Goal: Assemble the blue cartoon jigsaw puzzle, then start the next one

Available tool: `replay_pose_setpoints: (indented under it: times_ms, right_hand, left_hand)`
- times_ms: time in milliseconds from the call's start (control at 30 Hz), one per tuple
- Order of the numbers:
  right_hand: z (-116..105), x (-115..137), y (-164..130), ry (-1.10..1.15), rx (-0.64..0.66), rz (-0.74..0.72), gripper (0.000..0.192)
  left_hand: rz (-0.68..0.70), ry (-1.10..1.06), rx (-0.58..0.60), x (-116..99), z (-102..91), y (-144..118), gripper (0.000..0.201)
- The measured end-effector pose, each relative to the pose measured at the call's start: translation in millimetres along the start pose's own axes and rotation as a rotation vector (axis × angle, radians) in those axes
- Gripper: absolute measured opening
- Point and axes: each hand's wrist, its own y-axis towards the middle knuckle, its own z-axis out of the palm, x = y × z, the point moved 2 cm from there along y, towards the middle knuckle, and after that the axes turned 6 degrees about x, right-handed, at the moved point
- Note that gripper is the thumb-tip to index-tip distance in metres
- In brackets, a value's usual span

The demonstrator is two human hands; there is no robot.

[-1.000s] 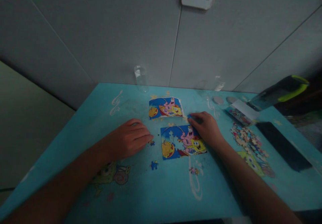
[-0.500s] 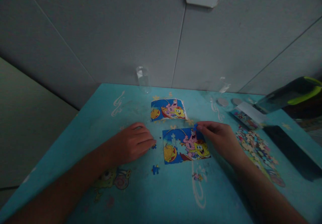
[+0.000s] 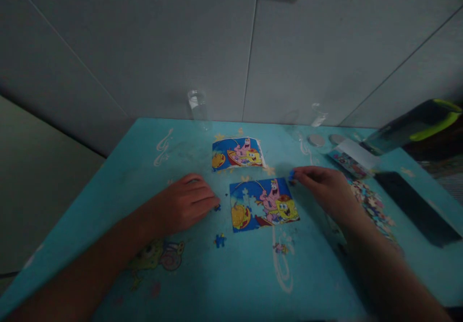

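"Pinching a blue jigsaw piece (image 3: 292, 176) between thumb and forefinger, the right hand (image 3: 323, 186) is nearly closed, just right of the mostly filled jigsaw puzzle (image 3: 272, 204), by its far corner. How would such a piece handle?"

"Probably light, fairly stiff like card, and not very slippery. The knobs seem the fragile part, so its broad body offers the better hold."

"And the left hand (image 3: 190, 201)?"

"It rests left of the puzzle, fingers loosely curled, tips at a small dark piece (image 3: 217, 207). Whether they grip it or only touch it, one cannot tell."

"How does the puzzle itself look?"

"Flat and rectangular, largely deep blue, with a yellow burger at its left, Patrick and SpongeBob at its right, and a ragged gap between showing turquoise tabletop (image 3: 202, 283). Lifted by one corner, it would likely buckle; flat palms suit it better."

"Any other pieces?"

"A blue-and-yellow piece (image 3: 219, 240) lies just off the puzzle's near left corner, and a pinkish piece (image 3: 279, 248) sits near its near edge. Beyond its far edge lies a matching picture sheet (image 3: 237, 154)."
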Motion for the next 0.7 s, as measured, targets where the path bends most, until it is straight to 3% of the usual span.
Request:
replay_pose_setpoints:
  times_ms: [67,167,700]
  right_hand:
    - [-12,-9,4,-0.05,-0.067,0.033,0.024]
    - [-21,-17,8,-0.115,-0.042,0.046,0.023]
    - [-17,-20,9,-0.229,-0.066,-0.013,0.023]
  left_hand:
    - [-0.002,-0.012,0.001,1,1.2,-2,0.021]
    - [-0.001,-0.018,0.008,2,1.5,-3,0.022]
    - [-0.016,-0.022,0.024,4,0.7,-4,0.021]
